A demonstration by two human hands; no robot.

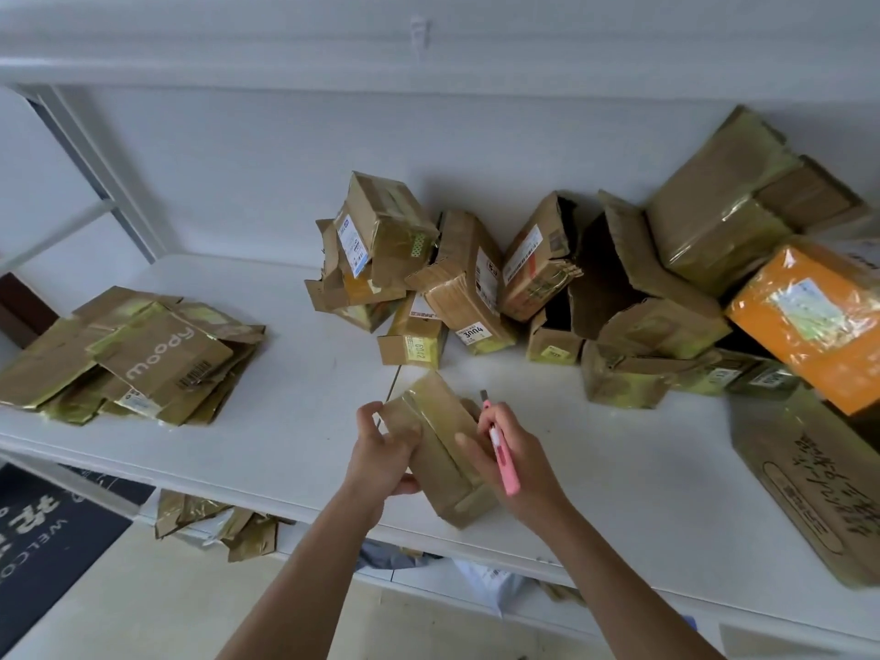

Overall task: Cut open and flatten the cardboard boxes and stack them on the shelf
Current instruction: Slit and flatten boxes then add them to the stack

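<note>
A small taped cardboard box (440,443) is held just above the front of the white shelf (295,421). My left hand (381,457) grips its left side, thumb and fingers curled round the edge. My right hand (516,462) holds a pink box cutter (500,452), its short blade pointing up and away, and its fingers touch the box's right side. A stack of flattened boxes (138,359) lies at the left of the shelf, the top one printed "moody". A heap of unflattened boxes (547,288) fills the back right.
An orange box (814,321) and a large flat box with handwriting (819,483) sit at the right. More flattened cardboard (214,521) lies on a lower shelf. A dark doormat (43,531) is on the floor at the left. White wall behind.
</note>
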